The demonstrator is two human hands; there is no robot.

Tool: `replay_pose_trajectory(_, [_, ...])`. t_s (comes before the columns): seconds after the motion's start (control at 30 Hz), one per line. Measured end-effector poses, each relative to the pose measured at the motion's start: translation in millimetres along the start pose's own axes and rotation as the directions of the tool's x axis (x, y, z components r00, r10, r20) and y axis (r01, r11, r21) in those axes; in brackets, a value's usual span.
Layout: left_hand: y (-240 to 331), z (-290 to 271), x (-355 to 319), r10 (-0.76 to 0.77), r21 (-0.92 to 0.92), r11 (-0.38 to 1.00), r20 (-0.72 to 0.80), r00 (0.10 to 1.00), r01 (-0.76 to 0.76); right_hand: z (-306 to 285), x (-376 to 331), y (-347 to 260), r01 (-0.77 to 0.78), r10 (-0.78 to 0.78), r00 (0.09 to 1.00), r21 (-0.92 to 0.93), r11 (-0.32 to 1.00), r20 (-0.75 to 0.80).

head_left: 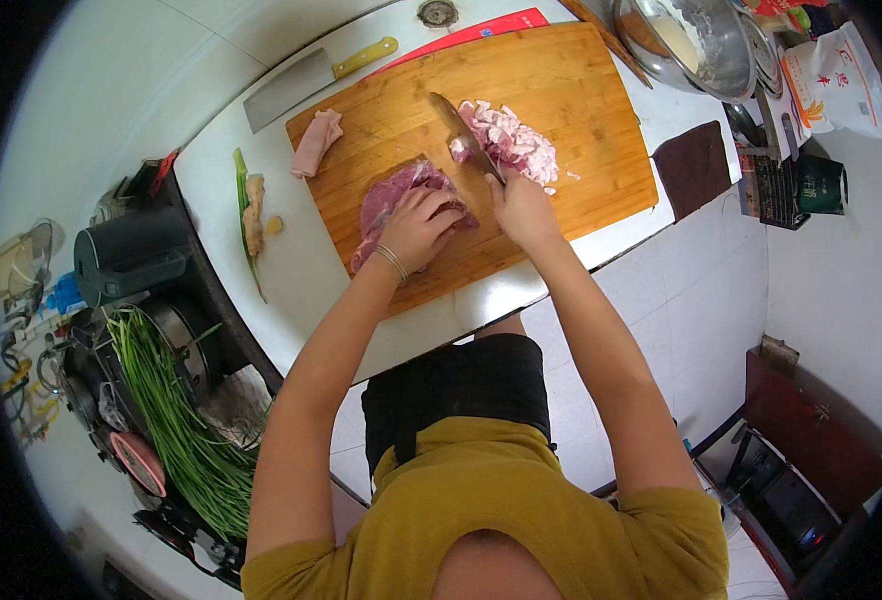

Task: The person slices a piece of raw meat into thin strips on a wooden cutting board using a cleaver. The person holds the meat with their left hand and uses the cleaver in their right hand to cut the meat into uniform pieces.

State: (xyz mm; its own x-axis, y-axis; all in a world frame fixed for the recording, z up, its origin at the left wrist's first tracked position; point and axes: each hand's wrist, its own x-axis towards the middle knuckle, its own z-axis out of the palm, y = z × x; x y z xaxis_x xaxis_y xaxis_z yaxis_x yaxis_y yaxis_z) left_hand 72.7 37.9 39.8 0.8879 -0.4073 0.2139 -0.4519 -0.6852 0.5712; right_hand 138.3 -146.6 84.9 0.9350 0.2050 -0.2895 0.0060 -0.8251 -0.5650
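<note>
Meat slab on wooden cutting board, pressed flat under left hand, fingers curled. Right hand just beside it, clamped on knife, blade betw. slab & pile of cut pieces. White bag w/ red print at counter's far right, by steel bowl

- Under the left hand's fingers, a purplish-pink slab of raw meat.
- Beyond the right hand, pale pink-and-white meat pieces.
- Honey-brown striped bamboo cutting board.
- Yellow-handled grey cleaver.
- Bright green chives.
</note>
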Motion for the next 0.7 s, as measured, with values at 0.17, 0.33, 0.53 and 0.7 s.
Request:
replay_pose_trajectory(0.17, [-3.4,-1.0,-5.8,0.028,0.131,0.991,0.039,0.999,-0.033,-1.8,-61.6,-6.9,-0.121,0.121,0.988,-0.008,0.993,0.099])
replay_pose_trajectory(0.33, [-0.3,-1.2,-1.2,0.019,0.178,0.984,0.050,0.999,-0.028,30.9,-84.2,-2.2,-0.230,0.230,0.964,-0.013,0.973,0.130])
replay_pose_trajectory(0.53, [-6.0,9.2,0.8,0.004,0.226,0.974,0.061,0.998,-0.018,34.2,-100.1,-2.4,-0.306,0.309,0.937,-0.045,0.951,0.164])
replay_pose_trajectory(0.7, [-4.0,12.4,1.6,0.013,0.211,0.977,0.015,1.000,-0.016,45.0,-68.1,-4.9,-0.213,0.214,0.972,-0.027,0.977,0.092])
